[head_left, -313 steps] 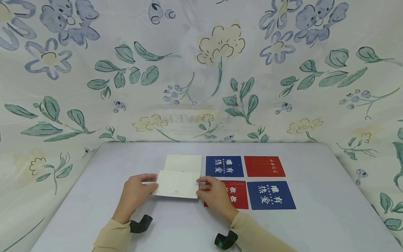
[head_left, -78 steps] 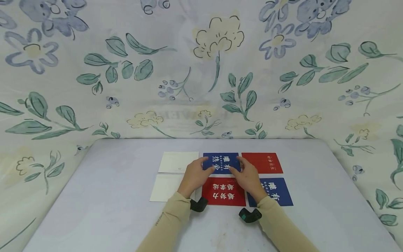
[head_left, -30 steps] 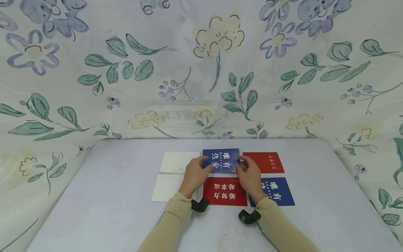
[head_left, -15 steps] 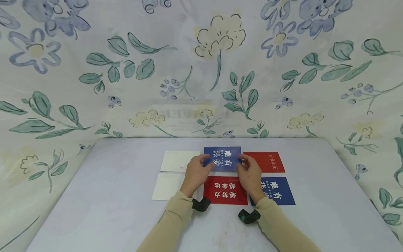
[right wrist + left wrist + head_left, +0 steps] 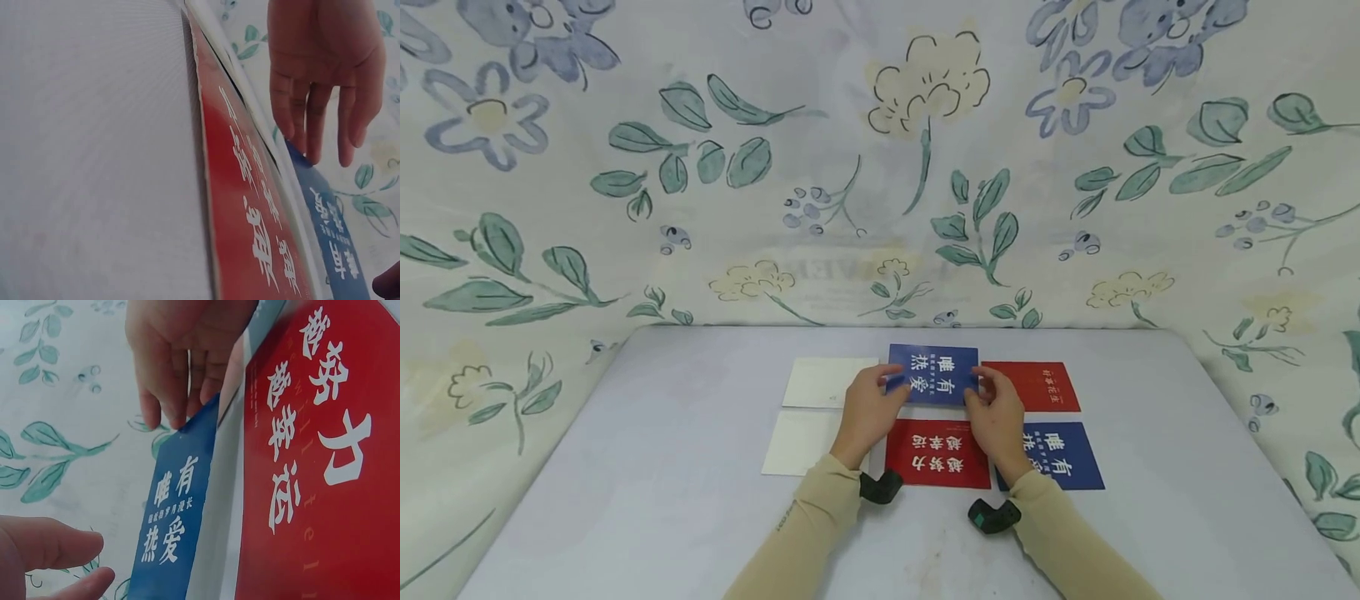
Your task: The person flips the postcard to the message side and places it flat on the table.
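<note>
A blue card [image 5: 934, 374] with white characters is held by its two side edges, its far edge apparently raised off the table. My left hand [image 5: 867, 412] holds the left edge with thumb and finger. On the opposite edge, my right hand [image 5: 997, 421] grips with its fingertips. Just below, a red card [image 5: 937, 453] with white characters lies flat between my wrists. In the left wrist view, the right hand's fingers [image 5: 178, 406] touch a corner of the blue card. The right wrist view shows the left hand's fingers [image 5: 312, 134] at the other corner.
Two cream-white cards, one far [image 5: 827, 382] and one near [image 5: 801, 442], lie to the left. A red card [image 5: 1037, 386] and another blue card [image 5: 1063, 456] lie to the right, the latter partly behind my right wrist. Flowered cloth [image 5: 865, 208] rises behind the table [image 5: 647, 467].
Earlier both hands held a white card, which now lies in the near left place. They moved right to the far blue card, which has since lifted and shifted slightly away.
</note>
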Available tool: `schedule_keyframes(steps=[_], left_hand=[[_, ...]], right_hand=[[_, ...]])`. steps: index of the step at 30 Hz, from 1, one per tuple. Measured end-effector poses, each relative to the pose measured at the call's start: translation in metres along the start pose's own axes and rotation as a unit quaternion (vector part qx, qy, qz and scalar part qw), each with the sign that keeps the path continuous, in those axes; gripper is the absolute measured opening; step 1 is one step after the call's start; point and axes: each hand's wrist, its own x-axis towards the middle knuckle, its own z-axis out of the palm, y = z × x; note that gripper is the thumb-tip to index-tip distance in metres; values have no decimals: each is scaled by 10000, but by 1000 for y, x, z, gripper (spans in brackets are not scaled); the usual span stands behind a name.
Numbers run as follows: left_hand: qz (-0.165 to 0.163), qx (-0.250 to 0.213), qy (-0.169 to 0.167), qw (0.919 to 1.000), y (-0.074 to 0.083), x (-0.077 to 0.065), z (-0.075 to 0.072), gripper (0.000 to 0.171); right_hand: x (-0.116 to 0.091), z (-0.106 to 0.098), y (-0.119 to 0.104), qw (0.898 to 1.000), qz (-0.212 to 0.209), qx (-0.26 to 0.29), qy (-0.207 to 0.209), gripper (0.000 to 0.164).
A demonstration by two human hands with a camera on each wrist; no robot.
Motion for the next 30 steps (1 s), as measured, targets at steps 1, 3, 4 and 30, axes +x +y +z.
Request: schedule_keyframes(steps=[1,3,4,30], left_hand=[[-7,-19,24,10000,0,0,0,34],[-2,-43,79,10000,1,0,1,34],[20,-59,105,9999,1,0,2,33],[280,-247,511,9980,2,-2,-1,31]], right_hand=[[0,0,0,10000,9,24,2,36],[-1,-1,0,10000,52,65,-15,38],[-2,-1,-1,9999,56,87,-21,39],[1,0,0,9991,246,326,-96,47]])
